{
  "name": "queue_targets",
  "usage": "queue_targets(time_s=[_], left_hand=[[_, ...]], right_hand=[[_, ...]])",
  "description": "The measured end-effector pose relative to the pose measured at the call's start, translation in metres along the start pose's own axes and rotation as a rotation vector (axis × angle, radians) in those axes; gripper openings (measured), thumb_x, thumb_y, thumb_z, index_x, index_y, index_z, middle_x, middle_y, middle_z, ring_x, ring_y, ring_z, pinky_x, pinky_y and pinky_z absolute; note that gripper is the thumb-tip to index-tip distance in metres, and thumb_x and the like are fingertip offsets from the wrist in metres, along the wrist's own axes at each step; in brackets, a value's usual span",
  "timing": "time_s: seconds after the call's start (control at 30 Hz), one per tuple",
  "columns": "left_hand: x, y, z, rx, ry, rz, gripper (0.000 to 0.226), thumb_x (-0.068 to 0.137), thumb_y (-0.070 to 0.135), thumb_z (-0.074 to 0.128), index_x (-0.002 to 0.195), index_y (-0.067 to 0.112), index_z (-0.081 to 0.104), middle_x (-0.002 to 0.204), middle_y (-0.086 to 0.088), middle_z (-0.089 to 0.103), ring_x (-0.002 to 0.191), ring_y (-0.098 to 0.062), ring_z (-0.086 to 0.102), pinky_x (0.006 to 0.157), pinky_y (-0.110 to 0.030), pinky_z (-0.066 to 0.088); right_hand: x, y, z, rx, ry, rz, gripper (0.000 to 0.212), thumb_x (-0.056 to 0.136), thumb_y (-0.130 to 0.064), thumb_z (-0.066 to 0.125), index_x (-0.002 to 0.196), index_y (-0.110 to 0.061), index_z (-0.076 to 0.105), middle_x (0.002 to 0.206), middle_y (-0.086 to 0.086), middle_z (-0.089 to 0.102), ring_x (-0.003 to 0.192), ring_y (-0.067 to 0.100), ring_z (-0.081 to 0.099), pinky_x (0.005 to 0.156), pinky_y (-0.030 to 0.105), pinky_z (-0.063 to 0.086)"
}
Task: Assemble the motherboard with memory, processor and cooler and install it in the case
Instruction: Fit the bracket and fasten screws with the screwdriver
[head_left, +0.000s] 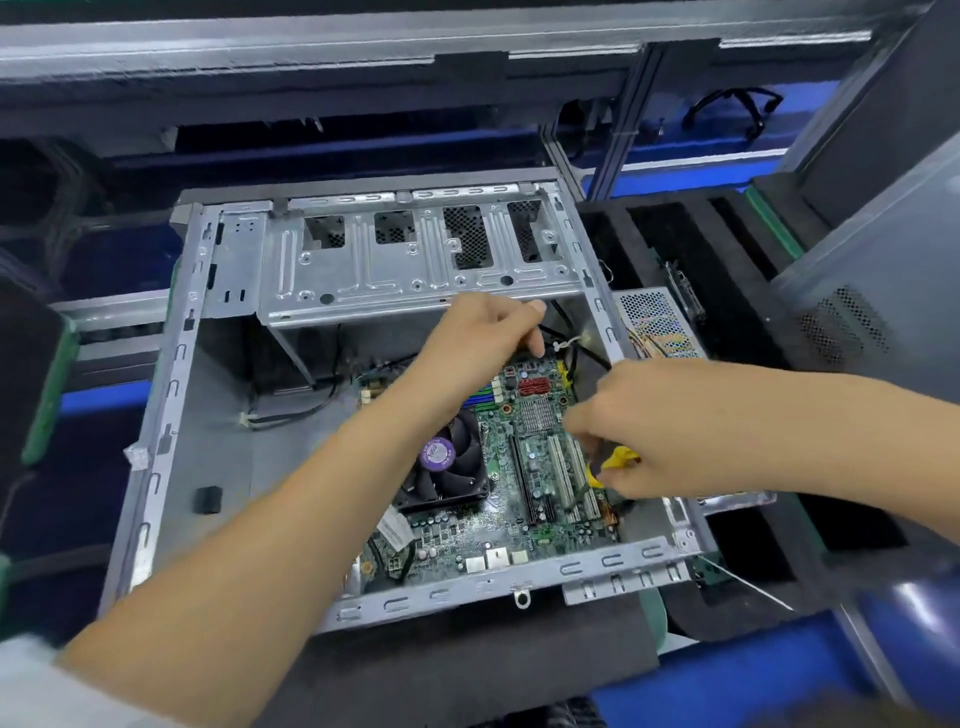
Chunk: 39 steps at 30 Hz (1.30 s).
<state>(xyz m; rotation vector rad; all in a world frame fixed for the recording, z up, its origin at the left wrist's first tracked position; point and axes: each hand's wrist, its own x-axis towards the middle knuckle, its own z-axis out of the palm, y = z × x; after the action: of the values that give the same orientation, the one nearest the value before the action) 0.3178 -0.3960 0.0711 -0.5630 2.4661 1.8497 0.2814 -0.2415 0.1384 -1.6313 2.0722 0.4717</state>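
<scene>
Currently, progress is being read from left to right.
Case (171, 415): it is being kept flat on dark foam, side open, with its left floor bare.
Cooler (448, 464): its fan is being shown already seated on the board, so processor and cooler look done.
Memory (480, 397): green and blue slots are being partly hidden by the forearm; filled or not cannot be told.
Left hand (485, 338): fingers are being curled round a black cable at the board's far edge.
Motherboard (540, 483): it is being held inside the case, right of centre.
Right hand (670, 431): a yellow-handled tool (621, 460) is being gripped over the expansion slots.
Remaining: fastening and cabling are probably being finished.
</scene>
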Motion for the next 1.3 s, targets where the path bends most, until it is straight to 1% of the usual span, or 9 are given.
queue_targets(time_s=[0.07,0.13,0.23,0.37,0.47,0.57,0.7,0.97,1.3], left_hand=[[0.002,-0.008,0.003,0.040,0.005,0.033,0.044,0.098,0.031,0.049,0.061,0.011,0.064,0.046,0.001,0.030,0.038,-0.008,0.025,0.047,-0.025,0.025],[0.003,-0.016,0.002,0.052,-0.017,0.038,0.044,0.098,0.030,0.050,0.061,0.012,0.065,0.039,0.008,0.030,0.034,-0.005,0.027,0.045,-0.020,0.026],[0.004,-0.020,0.004,0.011,-0.024,0.041,0.043,0.098,0.028,0.051,0.062,0.010,0.066,0.034,0.011,0.028,0.032,-0.005,0.027,0.041,-0.016,0.025],[0.004,-0.013,0.009,0.015,-0.025,0.091,0.042,0.098,0.026,0.051,0.062,0.008,0.065,0.034,0.010,0.026,0.031,-0.005,0.025,0.039,-0.012,0.024],[0.004,-0.009,0.009,0.012,-0.031,0.098,0.042,0.098,0.024,0.051,0.063,0.008,0.066,0.036,0.010,0.026,0.033,-0.006,0.025,0.040,-0.014,0.024],[0.003,-0.008,0.009,0.024,-0.031,0.087,0.041,0.098,0.024,0.051,0.065,0.006,0.067,0.034,0.010,0.025,0.033,-0.006,0.024,0.041,-0.015,0.024],[0.003,-0.008,0.009,0.028,-0.028,0.075,0.041,0.098,0.023,0.051,0.064,0.006,0.066,0.032,0.010,0.024,0.031,-0.007,0.024,0.040,-0.015,0.024],[0.002,-0.011,0.009,0.026,-0.017,0.061,0.041,0.097,0.025,0.052,0.065,0.006,0.067,0.032,0.010,0.024,0.031,-0.006,0.022,0.039,-0.014,0.023],[0.003,-0.011,0.010,0.043,-0.015,0.052,0.040,0.097,0.026,0.052,0.065,0.007,0.068,0.031,0.009,0.022,0.032,-0.007,0.023,0.041,-0.017,0.023]], right_hand=[[0.009,-0.001,0.004,-0.079,-0.092,-0.028,0.015,0.087,-0.029,0.054,0.092,-0.015,0.056,0.073,-0.002,0.047,0.074,0.018,0.056,0.056,0.028,0.047],[0.013,0.000,0.009,-0.121,-0.153,-0.049,0.016,0.086,-0.029,0.056,0.088,-0.013,0.057,0.070,-0.002,0.045,0.060,0.015,0.049,0.045,0.023,0.034],[0.017,0.003,0.012,-0.139,-0.195,-0.051,0.021,0.085,-0.032,0.058,0.079,-0.016,0.046,0.068,-0.001,0.038,0.054,0.014,0.044,0.044,0.026,0.032],[0.023,0.005,0.017,-0.148,-0.221,-0.093,0.020,0.086,-0.035,0.056,0.084,-0.016,0.047,0.067,-0.002,0.038,0.067,0.023,0.052,0.051,0.029,0.040],[0.026,0.004,0.020,-0.151,-0.224,-0.129,0.021,0.088,-0.036,0.054,0.088,-0.016,0.048,0.065,-0.003,0.034,0.073,0.025,0.053,0.063,0.032,0.047],[0.028,0.003,0.023,-0.175,-0.226,-0.149,0.023,0.089,-0.039,0.053,0.089,-0.016,0.048,0.065,-0.002,0.033,0.072,0.025,0.051,0.075,0.037,0.050],[0.028,0.003,0.032,-0.227,-0.181,-0.170,0.021,0.088,-0.038,0.053,0.088,-0.017,0.049,0.061,-0.003,0.033,0.061,0.023,0.040,0.085,0.039,0.045],[0.030,0.005,0.044,-0.246,-0.125,-0.181,0.022,0.086,-0.038,0.055,0.085,-0.018,0.045,0.058,-0.004,0.031,0.052,0.017,0.034,0.085,0.038,0.037],[0.031,0.007,0.049,-0.265,-0.096,-0.183,0.019,0.085,-0.038,0.054,0.086,-0.020,0.050,0.064,-0.002,0.039,0.072,0.023,0.059,0.088,0.037,0.032]])
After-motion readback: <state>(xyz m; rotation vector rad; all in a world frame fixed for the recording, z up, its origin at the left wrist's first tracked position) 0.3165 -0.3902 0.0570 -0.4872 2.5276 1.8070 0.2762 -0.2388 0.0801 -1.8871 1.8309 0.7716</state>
